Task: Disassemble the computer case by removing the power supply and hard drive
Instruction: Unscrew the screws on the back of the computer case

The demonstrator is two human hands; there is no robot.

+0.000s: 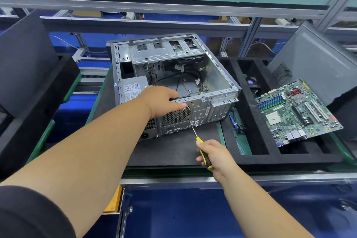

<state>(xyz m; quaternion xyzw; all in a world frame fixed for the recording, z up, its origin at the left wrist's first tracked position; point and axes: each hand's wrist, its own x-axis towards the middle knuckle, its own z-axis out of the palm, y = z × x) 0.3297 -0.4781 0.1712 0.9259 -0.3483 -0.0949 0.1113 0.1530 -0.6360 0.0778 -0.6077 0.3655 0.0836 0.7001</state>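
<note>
Left of the open grey steel computer case a black panel leans upright, well apart from it; the case lies on its side on a dark foam mat, its open side facing up; inside the case at its left edge sits the grey metal power supply box, its white label printed too small to read; loose black cables cross the case floor, and the silver drive cage spans the far end; the left hand curls over the case's near rim above the round fan grille, thumb pressed on the rear wall, hiding part of the power supply; the right hand clenches the yellow-and-black screwdriver, its tip touching the rear panel just below the grille; right of the case, a green motherboard rests tilted across a black foam tray; beyond it leans a grey side panel.
</note>
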